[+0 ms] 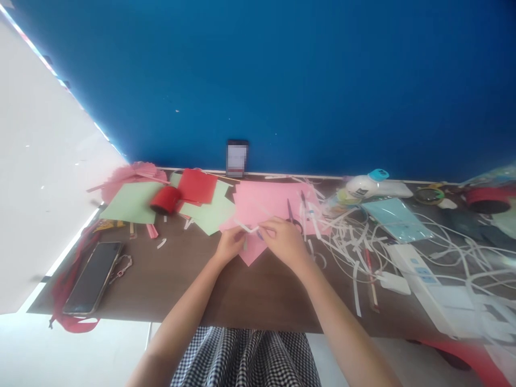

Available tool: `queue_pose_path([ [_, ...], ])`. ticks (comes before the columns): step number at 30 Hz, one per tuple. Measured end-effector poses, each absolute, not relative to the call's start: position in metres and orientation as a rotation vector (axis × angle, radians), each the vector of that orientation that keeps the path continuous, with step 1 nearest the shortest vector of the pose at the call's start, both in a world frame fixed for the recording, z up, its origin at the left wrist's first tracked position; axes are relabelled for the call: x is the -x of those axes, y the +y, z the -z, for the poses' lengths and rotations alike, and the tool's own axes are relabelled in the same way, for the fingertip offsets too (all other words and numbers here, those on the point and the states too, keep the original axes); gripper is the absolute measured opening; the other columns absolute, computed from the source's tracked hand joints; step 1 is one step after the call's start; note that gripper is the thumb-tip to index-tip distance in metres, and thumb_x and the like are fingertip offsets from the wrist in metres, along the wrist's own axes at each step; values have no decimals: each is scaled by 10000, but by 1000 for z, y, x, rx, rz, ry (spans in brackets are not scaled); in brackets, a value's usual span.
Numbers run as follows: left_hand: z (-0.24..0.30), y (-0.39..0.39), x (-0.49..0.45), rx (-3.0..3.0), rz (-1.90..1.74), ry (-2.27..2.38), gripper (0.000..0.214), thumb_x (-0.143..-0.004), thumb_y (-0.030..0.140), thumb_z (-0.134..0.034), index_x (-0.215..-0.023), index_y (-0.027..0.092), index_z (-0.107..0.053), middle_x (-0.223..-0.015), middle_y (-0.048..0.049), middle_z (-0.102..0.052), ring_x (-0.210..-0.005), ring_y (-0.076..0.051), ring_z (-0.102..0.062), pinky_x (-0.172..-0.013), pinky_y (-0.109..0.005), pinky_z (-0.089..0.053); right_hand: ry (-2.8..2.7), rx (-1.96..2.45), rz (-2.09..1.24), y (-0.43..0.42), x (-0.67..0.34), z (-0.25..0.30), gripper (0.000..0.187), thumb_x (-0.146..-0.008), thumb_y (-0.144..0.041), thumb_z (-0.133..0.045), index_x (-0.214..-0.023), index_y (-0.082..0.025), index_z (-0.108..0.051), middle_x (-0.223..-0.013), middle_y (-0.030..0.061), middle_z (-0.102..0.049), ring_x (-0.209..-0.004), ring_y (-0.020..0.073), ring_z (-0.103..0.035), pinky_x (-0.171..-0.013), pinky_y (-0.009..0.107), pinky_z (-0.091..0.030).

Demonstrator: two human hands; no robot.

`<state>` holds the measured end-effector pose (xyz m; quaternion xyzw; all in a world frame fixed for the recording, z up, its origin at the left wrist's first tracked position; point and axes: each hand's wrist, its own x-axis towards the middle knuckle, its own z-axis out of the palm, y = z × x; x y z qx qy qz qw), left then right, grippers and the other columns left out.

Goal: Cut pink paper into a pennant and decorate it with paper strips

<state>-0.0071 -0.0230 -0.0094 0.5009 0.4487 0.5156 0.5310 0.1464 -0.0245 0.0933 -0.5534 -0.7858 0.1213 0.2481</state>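
Note:
Over the pink paper [274, 196] in the middle of the table, both hands pinch a thin white strip [244, 227], which looks like paper. My left hand [231, 244] grips its left side with closed fingers. On the other side, my right hand [284, 242] has thumb and fingertips closed on the strip's right end. A small blue spot shows under the right fingertips; I cannot make out what it is. Dark-handled scissors [297, 223] lie just beyond the right hand, partly hidden by it.
Green sheets [135, 203], red paper [197, 186] and a red roll [165, 200] lie at the left back. A phone [93, 277] rests front left; another phone [237, 158] leans on the blue wall. At right are a white bottle [360, 185], tangled cables and a power strip [419, 285].

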Motion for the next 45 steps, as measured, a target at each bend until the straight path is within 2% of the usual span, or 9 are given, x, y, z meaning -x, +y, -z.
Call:
queue_pose_path([
  [10,12,-23,8,-1418,-1235,1137,235,-714,121,-529,-864,214,-684,-943,-52,-675,-926,-217,-595,-901,-358,-394,-2232,1534,-316,-21,-144,-111,232,-745,-137,-485,-706,-249,-685,-763,-13,-661,-640,124,-578,-519,219,-363],
  [17,10,-22,8,-1307,-1271,1113,134,-682,158,-598,-763,209,-691,-850,-54,-680,-854,-216,-603,-879,-339,-400,-2332,1538,-243,-15,-145,-109,235,-768,-163,-469,-716,-250,-682,-765,2,-643,-659,134,-568,-538,230,-357],
  [26,15,-22,8,-1636,-1223,1175,218,-767,146,-474,-873,179,-662,-926,-77,-674,-881,-201,-613,-826,-334,-453,-2408,1605,-255,-10,-144,-116,235,-787,-204,-449,-802,-230,-682,-780,20,-624,-693,140,-552,-575,230,-349],
  [31,17,-22,9,-1691,-1217,1171,237,-779,141,-456,-897,173,-659,-951,-76,-674,-897,-192,-615,-837,-330,-460,-2433,1660,-294,-8,-143,-122,251,-795,-203,-435,-783,-230,-684,-793,16,-623,-699,131,-549,-577,222,-342],
  [38,17,-22,7,-1546,-1244,1170,218,-752,162,-499,-876,182,-677,-941,-76,-677,-905,-209,-610,-857,-351,-439,-2439,1654,-320,-9,-141,-126,249,-799,-198,-439,-781,-227,-686,-810,13,-631,-688,123,-549,-580,217,-344],
  [42,8,-23,5,-1222,-1254,989,226,-718,217,-568,-909,160,-676,-972,-83,-670,-950,-232,-594,-879,-361,-422,-2406,1634,-367,-17,-134,-131,242,-806,-198,-448,-808,-232,-687,-847,6,-642,-727,121,-560,-578,209,-349],
  [45,0,-22,5,-918,-1271,812,258,-741,299,-554,-904,143,-678,-984,-87,-664,-1001,-240,-571,-902,-357,-404,-2420,1637,-390,-23,-129,-133,247,-821,-198,-442,-845,-247,-682,-874,-3,-645,-757,115,-564,-572,200,-351],
])
